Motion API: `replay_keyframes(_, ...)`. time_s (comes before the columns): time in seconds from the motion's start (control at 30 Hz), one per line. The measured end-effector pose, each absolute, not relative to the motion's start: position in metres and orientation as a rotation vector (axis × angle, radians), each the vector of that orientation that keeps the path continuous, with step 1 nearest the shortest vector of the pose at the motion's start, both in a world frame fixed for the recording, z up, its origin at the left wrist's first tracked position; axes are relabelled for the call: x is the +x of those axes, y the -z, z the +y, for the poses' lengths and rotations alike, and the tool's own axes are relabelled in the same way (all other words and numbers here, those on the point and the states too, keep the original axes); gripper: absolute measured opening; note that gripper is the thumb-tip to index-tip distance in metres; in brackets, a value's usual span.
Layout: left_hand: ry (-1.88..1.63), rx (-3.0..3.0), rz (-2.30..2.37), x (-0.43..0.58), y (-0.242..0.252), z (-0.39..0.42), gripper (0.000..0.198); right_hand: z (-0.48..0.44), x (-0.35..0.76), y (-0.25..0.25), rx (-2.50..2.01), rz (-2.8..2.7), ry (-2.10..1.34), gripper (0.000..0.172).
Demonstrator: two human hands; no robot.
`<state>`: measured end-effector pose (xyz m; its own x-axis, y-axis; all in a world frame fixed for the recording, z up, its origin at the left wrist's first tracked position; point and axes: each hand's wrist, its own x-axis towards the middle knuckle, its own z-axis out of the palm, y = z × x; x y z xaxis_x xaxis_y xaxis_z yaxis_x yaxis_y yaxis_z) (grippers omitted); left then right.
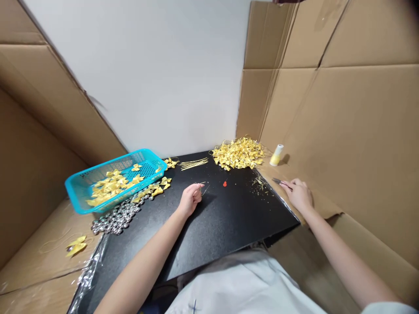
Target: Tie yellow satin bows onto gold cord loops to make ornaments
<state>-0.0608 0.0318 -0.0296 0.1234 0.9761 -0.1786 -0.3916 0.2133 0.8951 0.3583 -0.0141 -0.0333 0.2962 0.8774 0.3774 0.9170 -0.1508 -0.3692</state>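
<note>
My left hand point(190, 198) rests on the black table point(212, 222), fingers pinched on a thin gold thread point(204, 188) that loops off its fingertips. My right hand point(299, 194) lies at the table's right edge with its fingers curled around small dark scissors point(278, 181), whose tips point left. A small red item point(224, 184) lies between the hands. A pile of gold ribbon bows point(238, 153) sits at the back of the table. Cut gold threads point(194, 164) lie in a bundle to its left.
A turquoise plastic basket point(81, 187) with several gold bows stands at the left. Silver bells point(114, 218) are heaped in front of it. A yellow-and-white spool point(276, 155) stands at the back right. Cardboard walls point(343, 131) enclose both sides. A loose bow point(76, 246) lies on cardboard.
</note>
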Motion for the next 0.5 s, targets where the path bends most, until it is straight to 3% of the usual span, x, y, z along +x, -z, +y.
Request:
replay_keyframes(0.2, -1.224, 0.815, 0.880, -0.060, 0.028, 0.028, 0.027, -0.020, 0.351, 0.024, -1.989, -1.520, 0.015, 0.033)
replay_keyframes(0.33, -1.279, 0.849, 0.854, -0.056, 0.020, 0.023, 0.032, -0.014, 0.315, 0.002, -1.795, -1.523, -0.183, 0.035)
replay_keyframes(0.43, -1.290, 0.923, 0.863, -0.052, 0.011, 0.019, 0.035, -0.012, 0.259, -0.015, -1.520, -1.630, -0.654, 0.032)
replay_keyframes(0.5, -1.283, 1.011, 0.878, -0.049, 0.005, 0.015, 0.038, -0.015, 0.213, -0.019, -1.311, -1.645, -1.121, 0.042)
